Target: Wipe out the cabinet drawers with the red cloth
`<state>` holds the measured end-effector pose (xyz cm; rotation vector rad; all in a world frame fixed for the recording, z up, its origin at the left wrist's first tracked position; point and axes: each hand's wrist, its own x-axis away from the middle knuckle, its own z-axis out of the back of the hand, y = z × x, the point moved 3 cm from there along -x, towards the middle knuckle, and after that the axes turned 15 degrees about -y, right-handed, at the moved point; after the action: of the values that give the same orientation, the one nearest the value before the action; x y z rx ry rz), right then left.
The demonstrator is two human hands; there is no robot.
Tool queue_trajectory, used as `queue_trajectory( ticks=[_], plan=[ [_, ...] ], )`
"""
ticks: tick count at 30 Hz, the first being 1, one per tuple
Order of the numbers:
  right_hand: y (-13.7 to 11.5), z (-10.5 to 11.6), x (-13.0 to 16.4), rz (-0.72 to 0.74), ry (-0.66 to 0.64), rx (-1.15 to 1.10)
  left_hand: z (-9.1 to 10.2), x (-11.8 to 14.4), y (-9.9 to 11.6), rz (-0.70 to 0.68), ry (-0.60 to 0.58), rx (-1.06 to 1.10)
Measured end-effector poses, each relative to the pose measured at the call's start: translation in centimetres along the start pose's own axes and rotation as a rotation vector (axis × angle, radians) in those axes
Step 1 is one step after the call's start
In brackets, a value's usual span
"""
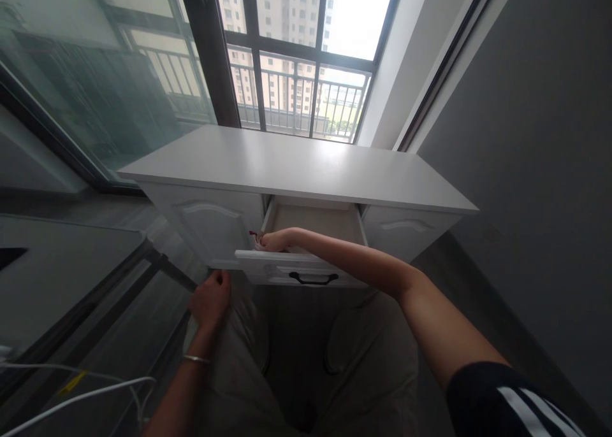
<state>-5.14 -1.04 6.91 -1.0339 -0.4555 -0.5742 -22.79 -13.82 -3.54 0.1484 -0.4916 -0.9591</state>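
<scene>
White drawer [306,268], pulled open, black handle [313,278]

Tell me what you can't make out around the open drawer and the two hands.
Head view only:
- Drawer contents: hidden by its front panel and the right hand.
- Right hand's fingertips: curled over the drawer's edge, so any grip is unclear.
- Left hand: seen from the back; palm hidden.
- Cabinet door handle: not visible.
</scene>
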Motion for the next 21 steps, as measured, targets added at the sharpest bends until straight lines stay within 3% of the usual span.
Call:
queue_trajectory(
  ticks=[4, 9, 14, 17, 21],
  plan=[
    [0.6, 0.0, 0.5, 0.009, -0.048, 0.191, 0.1, 0.0, -0.3, -0.006, 0.003, -0.01],
    [2.5, 0.7, 3.1, -0.097, -0.141, 0.443, 0.3, 0.1, -0.6, -0.012, 0.027, -0.022],
    [4.8, 4.1, 6.9, -0.405, 0.088, 0.873, 0.3, 0.0, -0.9, -0.014, 0.027, -0.021],
    [6.9, 5.5, 8.1, -0.534, 0.2, 0.933, 0.2, -0.1, -1.0, -0.018, 0.015, -0.014],
    [10.7, 5.0, 9.2, -0.582, 0.312, 0.927, 0.0, -0.2, -1.1, -0.031, 0.02, -0.003]
  ],
)
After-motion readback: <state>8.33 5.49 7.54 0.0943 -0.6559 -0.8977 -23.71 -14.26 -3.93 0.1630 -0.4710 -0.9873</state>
